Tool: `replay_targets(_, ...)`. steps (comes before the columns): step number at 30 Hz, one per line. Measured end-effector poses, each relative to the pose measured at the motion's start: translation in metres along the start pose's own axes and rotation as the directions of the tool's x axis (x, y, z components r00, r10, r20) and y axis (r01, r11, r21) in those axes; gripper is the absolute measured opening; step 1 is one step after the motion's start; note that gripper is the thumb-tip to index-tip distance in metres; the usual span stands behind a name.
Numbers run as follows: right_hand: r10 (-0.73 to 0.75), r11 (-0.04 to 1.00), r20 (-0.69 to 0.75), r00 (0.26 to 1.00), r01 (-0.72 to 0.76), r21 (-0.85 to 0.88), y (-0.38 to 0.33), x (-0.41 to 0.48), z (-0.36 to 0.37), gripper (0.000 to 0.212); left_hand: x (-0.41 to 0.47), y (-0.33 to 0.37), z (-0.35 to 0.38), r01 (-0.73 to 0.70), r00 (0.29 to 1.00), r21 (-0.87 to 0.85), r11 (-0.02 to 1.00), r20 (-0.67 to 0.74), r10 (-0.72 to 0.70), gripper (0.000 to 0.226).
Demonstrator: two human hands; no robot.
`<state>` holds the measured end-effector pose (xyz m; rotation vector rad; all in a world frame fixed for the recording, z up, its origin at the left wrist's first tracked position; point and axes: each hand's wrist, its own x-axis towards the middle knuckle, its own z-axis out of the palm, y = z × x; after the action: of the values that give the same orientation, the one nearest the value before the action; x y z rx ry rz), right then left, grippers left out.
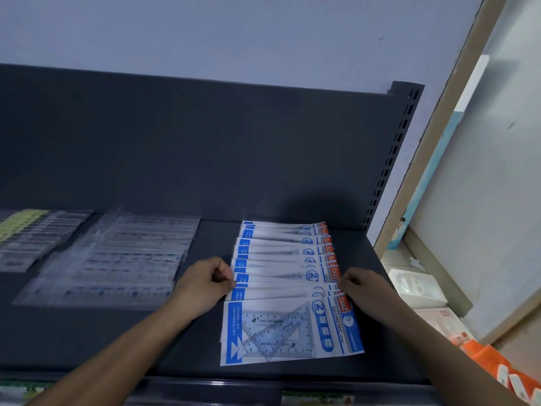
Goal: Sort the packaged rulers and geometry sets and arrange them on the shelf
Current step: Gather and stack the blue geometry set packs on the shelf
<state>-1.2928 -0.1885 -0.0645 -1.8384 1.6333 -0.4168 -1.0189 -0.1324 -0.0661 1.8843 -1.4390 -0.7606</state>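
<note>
Several blue-and-white geometry set packs [288, 326] lie overlapped in a row running from the shelf's back to its front on the dark shelf [117, 341]. My left hand [203, 284] pinches the left edge of a pack in the middle of the row. At the right edge of the same stretch, my right hand [361, 288] grips the packs' red-labelled ends. The frontmost pack shows two clear set squares. Clear packaged rulers [117, 259] lie fanned to the left, and a further batch with yellow-green labels [32, 235] sits at the far left.
The shelf's dark back panel [205, 148] rises behind the goods, with a slotted upright [392, 159] at its right end. White and orange boxes [421, 288] sit lower down on the right. A light wall panel [483, 171] stands at the right.
</note>
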Motion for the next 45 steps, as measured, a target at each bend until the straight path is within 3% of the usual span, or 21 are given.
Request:
replay_targets(16,0.035,0.999,-0.032,0.999,-0.035,-0.005,-0.001,0.008,-0.001,0.036,0.006,-0.001,0.003,0.026,1.0,-0.13,0.991,-0.005,-0.027,0.007)
replay_targets(23,0.016,1.0,-0.048,0.999,-0.016,0.005,-0.002,0.009,-0.001,0.03,0.009,-0.003,0.003,0.013,0.999,-0.056,0.998,-0.037,-0.015,0.007)
replay_targets(31,0.011,0.981,0.002,1.0,-0.011,0.191,-0.003,0.005,-0.005,0.022,0.009,0.001,0.003,-0.007,0.999,-0.01,1.0,-0.036,0.006,0.008)
replay_targets(36,-0.016,0.988,-0.012,1.0,0.018,0.155,0.002,0.004,-0.007,0.005,0.012,0.0,0.001,-0.03,1.0,0.01,0.999,-0.008,0.03,0.008)
replay_targets(40,-0.063,0.992,-0.071,0.996,0.07,0.107,0.004,-0.002,-0.006,0.021,0.014,-0.001,0.0,-0.024,0.999,0.015,1.0,0.028,0.023,0.004)
replay_targets(45,-0.108,0.99,-0.037,0.993,0.111,0.083,0.003,-0.003,-0.006,0.009,0.016,0.0,-0.001,-0.014,0.997,0.038,0.999,0.079,0.011,0.006)
